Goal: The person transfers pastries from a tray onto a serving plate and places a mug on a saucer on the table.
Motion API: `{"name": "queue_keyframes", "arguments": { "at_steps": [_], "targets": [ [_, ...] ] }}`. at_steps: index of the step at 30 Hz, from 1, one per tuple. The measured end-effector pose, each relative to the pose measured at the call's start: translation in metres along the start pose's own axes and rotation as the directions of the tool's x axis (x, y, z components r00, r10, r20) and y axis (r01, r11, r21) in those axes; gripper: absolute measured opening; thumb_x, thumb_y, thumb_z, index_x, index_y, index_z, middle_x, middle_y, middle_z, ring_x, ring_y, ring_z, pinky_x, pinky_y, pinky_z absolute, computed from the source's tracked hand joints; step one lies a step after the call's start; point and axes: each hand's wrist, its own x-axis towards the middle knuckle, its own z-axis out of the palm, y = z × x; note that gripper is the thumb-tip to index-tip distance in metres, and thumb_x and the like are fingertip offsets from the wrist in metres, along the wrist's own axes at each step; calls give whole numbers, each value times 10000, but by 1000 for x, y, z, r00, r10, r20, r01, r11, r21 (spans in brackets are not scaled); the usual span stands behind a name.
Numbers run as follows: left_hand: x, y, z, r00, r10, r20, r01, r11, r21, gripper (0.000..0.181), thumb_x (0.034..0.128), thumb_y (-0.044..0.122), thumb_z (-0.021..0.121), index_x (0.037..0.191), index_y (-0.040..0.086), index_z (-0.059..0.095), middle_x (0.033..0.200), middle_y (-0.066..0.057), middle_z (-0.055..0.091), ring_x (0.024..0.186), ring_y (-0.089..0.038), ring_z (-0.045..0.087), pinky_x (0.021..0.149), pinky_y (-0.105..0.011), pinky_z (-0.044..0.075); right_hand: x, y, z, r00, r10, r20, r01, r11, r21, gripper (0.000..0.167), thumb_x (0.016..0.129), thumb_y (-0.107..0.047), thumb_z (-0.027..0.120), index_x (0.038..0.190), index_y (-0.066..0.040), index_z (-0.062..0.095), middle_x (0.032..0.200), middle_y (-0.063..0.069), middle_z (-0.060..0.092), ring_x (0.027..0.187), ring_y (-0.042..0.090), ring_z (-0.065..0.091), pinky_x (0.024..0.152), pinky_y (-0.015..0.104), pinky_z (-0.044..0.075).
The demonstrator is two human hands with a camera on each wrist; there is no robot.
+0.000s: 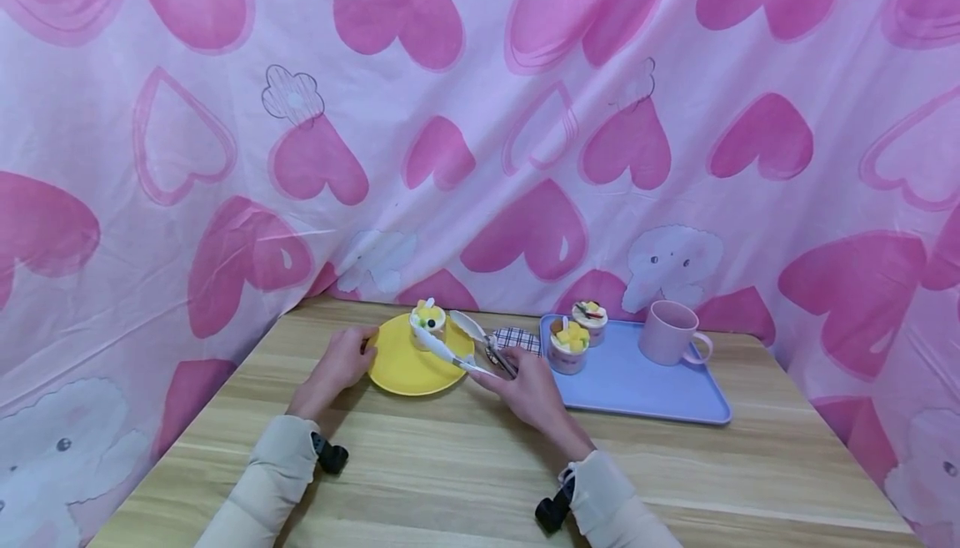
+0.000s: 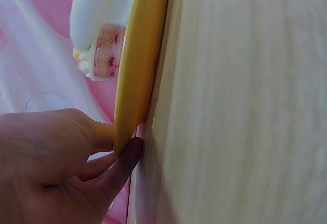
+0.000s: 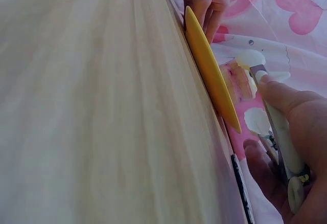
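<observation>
Head view shows the yellow plate (image 1: 408, 374) just left of the lower centre of the frame, on the wooden table (image 1: 420, 465), with a fruit-topped dessert cup (image 1: 427, 319) standing toward its far side. At the plate's left rim is the left hand (image 1: 341, 364), its grip partly hidden from this angle; the left wrist view settles it, with the plate edge-on in the upper middle, the thumb on the upper face and fingers beneath, pinching the rim between them. That view also bares the cup's layered pink and beige side, at upper left. From the lower centre-right of the head view, the right hand (image 1: 534, 385) holds white-tipped tongs (image 1: 453, 357), their heads parted near the cup; whether they touch it I cannot tell. Only the right wrist view, at its right edge, clearly shows the thumb on one arm of the tongs and fingers curled along the other. Just the head view takes in the blue tray (image 1: 637, 394) at lower right, bearing two more dessert cups (image 1: 567, 352) and a pink mug (image 1: 667, 335), plus a checked piece (image 1: 517, 337) between plate and tray.
</observation>
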Motion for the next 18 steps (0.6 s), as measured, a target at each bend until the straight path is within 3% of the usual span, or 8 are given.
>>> {"name": "queue_keyframes", "arguments": {
  "at_steps": [3, 8, 13, 18],
  "targets": [
    [0, 0, 1, 1000, -8, 8, 8, 1000, -1, 401, 1044, 14, 618, 1440, -46, 641, 1137, -172, 703, 968, -263, 619, 790, -325, 550, -4, 4, -4, 1000, -16, 6, 16, 1000, -8, 738, 838, -596, 885, 1353, -92, 730, 1155, 52, 773, 930, 178, 617, 754, 289, 534],
    [0, -1, 1, 1000, -14, 15, 14, 1000, -9, 362, 1046, 11, 612, 1401, -37, 662, 1044, -155, 681, 916, -254, 611, 749, -312, 534, -8, 8, -10, 999, -33, 4, 33, 999, -19, 753, 865, -523, 890, 1432, -77, 673, 1197, 93, 773, 970, 203, 659, 841, 380, 588],
    [1, -1, 0, 1000, -14, 12, 14, 1000, -3, 405, 1046, 14, 612, 1445, -48, 635, 1117, -173, 700, 955, -262, 619, 778, -326, 553, -12, 10, -14, 1000, 10, 16, -9, 998, -69, 833, 856, -536, 893, 1507, -95, 616, 1326, 111, 746, 1124, 246, 689, 1015, 501, 604],
    [1, 0, 0, 1000, -12, 10, 12, 1000, 3, 414, 1045, 13, 612, 1453, -54, 628, 1170, -194, 706, 988, -279, 623, 813, -356, 564, -18, 11, -21, 999, 40, 22, -39, 998, -43, 813, 873, -501, 891, 1512, -90, 599, 1329, 111, 746, 1133, 249, 689, 1044, 522, 600]
  ]
}}
